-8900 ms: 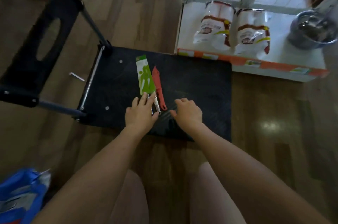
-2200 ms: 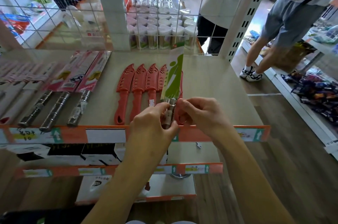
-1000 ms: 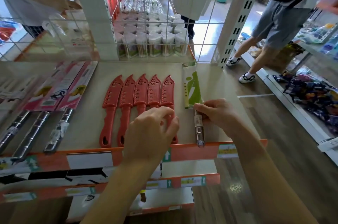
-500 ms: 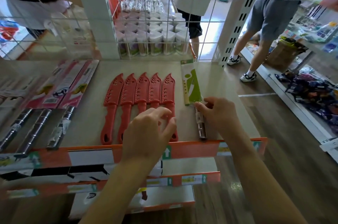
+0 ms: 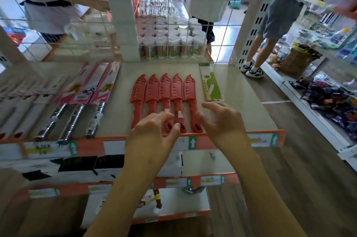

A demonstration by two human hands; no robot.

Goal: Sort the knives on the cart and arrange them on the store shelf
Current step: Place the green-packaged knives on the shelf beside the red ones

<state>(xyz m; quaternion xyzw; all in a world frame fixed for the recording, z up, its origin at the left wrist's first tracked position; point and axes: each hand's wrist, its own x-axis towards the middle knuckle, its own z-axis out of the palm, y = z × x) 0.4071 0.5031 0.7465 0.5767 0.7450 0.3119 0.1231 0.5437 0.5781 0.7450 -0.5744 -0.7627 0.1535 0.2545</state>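
Nearest the camera, two bare forearms reach forward over the front edge of the store shelf. The left hand hangs above the handle ends of the red knives, fingers spread and loosely curled, holding nothing. The right hand is just to the right of the row, fingers likewise open and empty; its back hides the handle of the green-sleeved knife.

Along the shelf's front runs an orange price strip with green arrow labels. Below it, lower shelves hold black-and-white boxes, blurred.

On the shelf top, five red knives in perforated red sheaths lie side by side, touching, tips pointing away and handles toward the edge. Just beside them on the right, apart from the row, lies the green-sleeved knife, its card sleeve parallel to the red ones. To the left, well apart, three steel-handled knives in pink card sleeves lie at a slant, with more blurred packs farther left.

Behind the wire grid back panel, round clear tubs stand packed in rows, holding what look like thin sticks. Beyond them, people stand in the aisles.
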